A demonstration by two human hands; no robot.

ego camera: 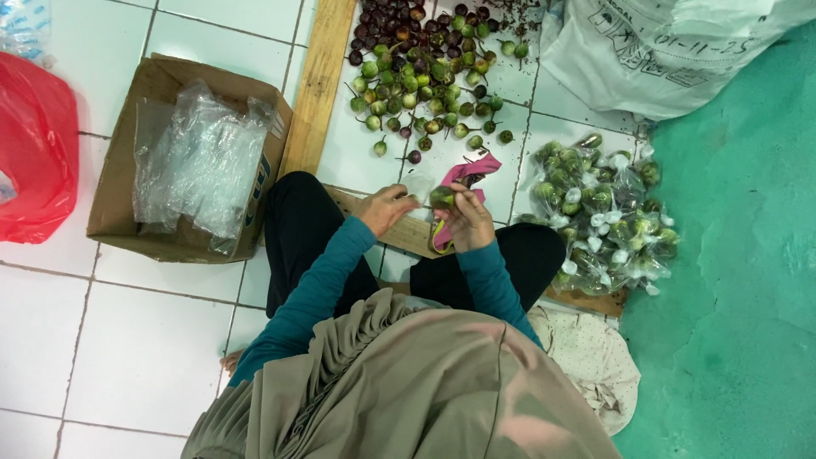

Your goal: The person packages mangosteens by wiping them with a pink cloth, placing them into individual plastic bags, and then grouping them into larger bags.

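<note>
Loose fruit pile [425,76] ahead, bagged fruit [603,217] right, cardboard box [127,183] of plastic bags [204,161] left.

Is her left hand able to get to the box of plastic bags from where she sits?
Probably yes. The left hand is busy holding a small green fruit, but the cardboard box sits open just beside her left knee, with nothing between them.

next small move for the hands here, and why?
Probably ease the small green fruit fully into the clear plastic bag. Both the left hand and the right hand pinch it mid-air at the bag's mouth, and a pile of bagged fruit lies at the right, with loose fruit ahead.
</note>
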